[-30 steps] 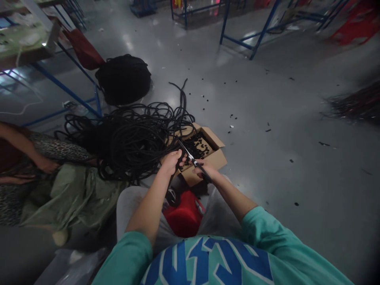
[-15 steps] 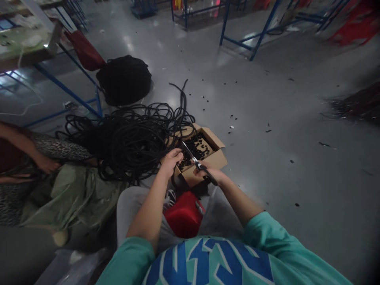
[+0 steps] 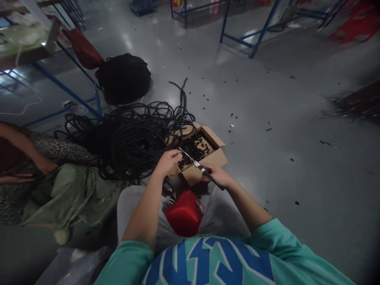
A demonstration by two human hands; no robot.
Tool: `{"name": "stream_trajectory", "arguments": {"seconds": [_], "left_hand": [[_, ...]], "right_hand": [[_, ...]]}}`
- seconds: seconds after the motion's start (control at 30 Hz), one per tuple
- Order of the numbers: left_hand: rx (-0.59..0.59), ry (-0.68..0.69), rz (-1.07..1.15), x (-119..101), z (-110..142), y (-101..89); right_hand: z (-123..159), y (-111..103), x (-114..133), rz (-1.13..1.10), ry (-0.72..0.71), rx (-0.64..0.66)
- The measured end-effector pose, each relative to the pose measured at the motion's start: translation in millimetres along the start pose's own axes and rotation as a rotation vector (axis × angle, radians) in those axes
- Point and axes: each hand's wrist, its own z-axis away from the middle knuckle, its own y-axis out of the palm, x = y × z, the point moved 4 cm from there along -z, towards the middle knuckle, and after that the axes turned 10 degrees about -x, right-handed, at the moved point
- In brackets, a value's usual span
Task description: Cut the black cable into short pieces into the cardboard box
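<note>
Left hand (image 3: 166, 162) pinched together on something too dark to tell, the right hand (image 3: 217, 175), curled round black-handled, silver-bladed metal scissors (image 3: 197, 163), has drawn back towards four o'clock, seemingly between snips. The slim blades point to ten o'clock just beside the left fingers, with the brown cardboard box (image 3: 218, 158) of small black pieces (image 3: 192, 149) at two o'clock.

- The left arm (image 3: 145, 213) and right arm (image 3: 247, 204) are stretched forward and inward.
- The left hand (image 3: 167, 161) is held curled, directed forward and rightward.
- The right hand (image 3: 218, 175) is closed in a grip, angled leftward.
</note>
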Motion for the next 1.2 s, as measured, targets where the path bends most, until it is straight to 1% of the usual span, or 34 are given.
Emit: {"name": "stream_trajectory", "arguments": {"seconds": [0.17,0.33,0.53,0.63,0.73,0.8,0.87,1.0,1.1,1.2], "left_hand": [[0.024,-0.028,0.05,-2,3,0.2],[0.047,-0.062,0.11,3,1,5.3],[0.091,-0.063,0.144,11,-8,13.6],[0.116,-0.045,0.15,12,-10,14.2],[0.122,-0.021,0.114,10,-8,14.7],[0.157,-0.021,0.038,9,-5,17.8],[0.185,-0.023,0.024,8,-2,21.2],[0.185,-0.019,0.15,9,1,23.7],[0.201,-0.03,0.225,14,0,23.8],[0.219,-0.051,0.247,19,-4,24.8]], "right_hand": [[2,-1,4,0.018,0.003,-0.037],[5,1,5,-0.002,0.06,-0.014],[5,2,-6,-0.076,0.174,-0.031],[4,5,-11,-0.112,0.194,-0.001],[3,7,-9,-0.139,0.173,0.027],[1,7,-4,-0.147,0.128,0.014],[-1,6,1,-0.137,0.086,-0.014],[-3,4,4,-0.116,0.066,-0.023],[-2,5,4,-0.141,0.091,-0.016],[-2,6,3,-0.151,0.132,-0.039]]}}
